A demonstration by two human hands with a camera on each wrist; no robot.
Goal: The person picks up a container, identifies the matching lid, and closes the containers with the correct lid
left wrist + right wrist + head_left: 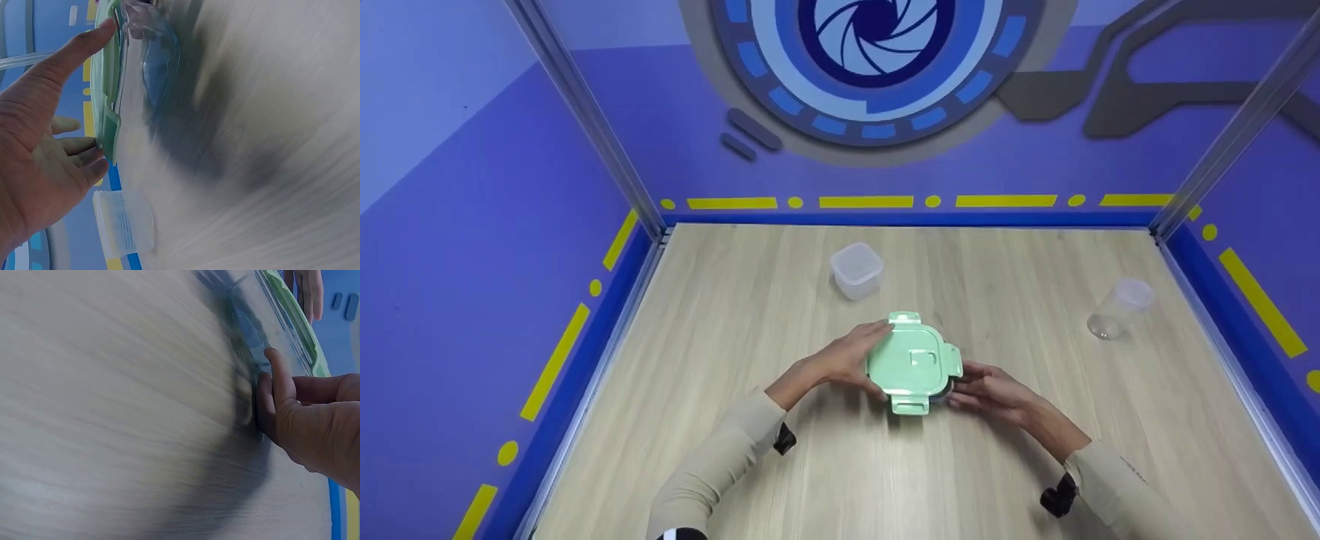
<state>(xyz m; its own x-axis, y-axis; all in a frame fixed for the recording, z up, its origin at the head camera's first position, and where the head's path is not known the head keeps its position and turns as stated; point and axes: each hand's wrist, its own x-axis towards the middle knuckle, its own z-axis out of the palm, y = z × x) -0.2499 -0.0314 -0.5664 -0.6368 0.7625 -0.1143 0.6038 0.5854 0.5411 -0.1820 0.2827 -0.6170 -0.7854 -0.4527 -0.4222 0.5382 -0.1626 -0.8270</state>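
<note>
A light green snap lid (898, 364) sits over a clear food container (261, 318), its flaps sticking outward. From the left, my left hand (851, 358) spans the lid, thumb on the near edge and fingers at the far edge. In the left wrist view the thumb and fingertips meet the lid's rim and a flap (111, 138). My right hand (994, 391) holds the container's lower right side, below the lid. The right wrist view has its fingers curled against the clear wall near the base. Most of the container is hidden under the lid in the head view.
Behind the lid stands a translucent square tub (856, 274). Toward the right edge is a clear cylindrical jar (1119, 309) with a whitish top. The wood-grain table (720, 300) is bounded by blue panels (607, 142) at the back and sides.
</note>
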